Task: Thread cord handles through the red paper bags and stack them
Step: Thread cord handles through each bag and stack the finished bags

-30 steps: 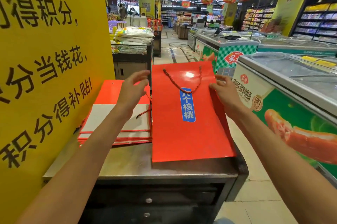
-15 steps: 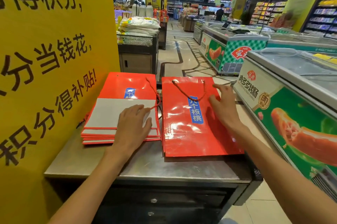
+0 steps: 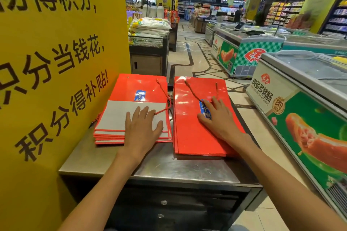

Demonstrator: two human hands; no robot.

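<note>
Two piles of flat red paper bags lie on a steel counter (image 3: 187, 170). The right pile (image 3: 189, 136) has a bag on top with a red cord handle (image 3: 195, 92) and a blue label. My right hand (image 3: 216, 116) rests flat on that bag, fingers spread over the label. The left pile (image 3: 139, 88) shows folded grey-white bottoms with red edges, and loose red cord (image 3: 165, 97) trails along its right side. My left hand (image 3: 140, 127) lies flat, fingers apart, on the grey flap of the top bag.
A tall yellow sign panel (image 3: 56, 61) stands against the counter's left edge. A chest freezer (image 3: 300, 118) runs along the right, with a narrow floor gap beside it. More freezers, a rice-sack display (image 3: 150, 27) and a shop aisle lie beyond.
The red bag that both hands held upright now lies flat on the right pile. My right hand slid from its edge onto its label; my left hand dropped onto the left pile.
</note>
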